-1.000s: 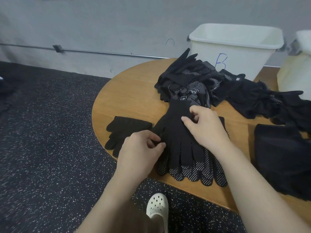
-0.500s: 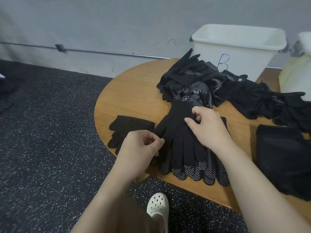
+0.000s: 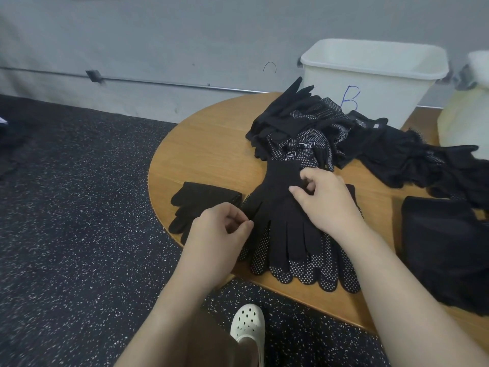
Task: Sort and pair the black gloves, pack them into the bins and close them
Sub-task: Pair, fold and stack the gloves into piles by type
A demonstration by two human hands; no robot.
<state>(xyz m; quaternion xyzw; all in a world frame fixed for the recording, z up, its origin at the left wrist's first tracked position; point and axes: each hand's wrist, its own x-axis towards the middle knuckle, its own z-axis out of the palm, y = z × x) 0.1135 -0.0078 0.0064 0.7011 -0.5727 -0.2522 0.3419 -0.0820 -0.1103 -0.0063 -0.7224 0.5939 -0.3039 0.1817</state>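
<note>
A plain black glove (image 3: pixel 280 207) lies flat on the round wooden counter (image 3: pixel 211 152), laid on top of a stack of dotted gloves (image 3: pixel 312 274) whose fingertips reach the near counter edge. The plain glove's cuff points away from the person and its fingers point toward them. The right hand (image 3: pixel 325 200) is set on the glove's palm area, its thumb and forefinger pinched on the fabric near the cuff. The left hand (image 3: pixel 217 234) is curled at the glove's left edge, thumb and forefinger closed on the glove's thumb or side; exactly what is caught there cannot be told.

Just left of the glove, a folded pair (image 3: pixel 201 202) lies at the counter rim, its fingers hanging past the edge. Beyond the glove's cuff sits a loose heap of gloves (image 3: pixel 299 125), some dotted, some plain. Right of the heap, more black gloves (image 3: pixel 423 162) are strewn toward the right. Right of the plain glove, a dark folded pile (image 3: pixel 444 247) is seen.

Behind the heap stands an open white bin (image 3: pixel 375 83) marked with a blue B. A second bin (image 3: pixel 465 117) is partly seen to its right. Below the counter edge, a white clog (image 3: pixel 248 324) rests on the speckled floor (image 3: pixel 79 234).
</note>
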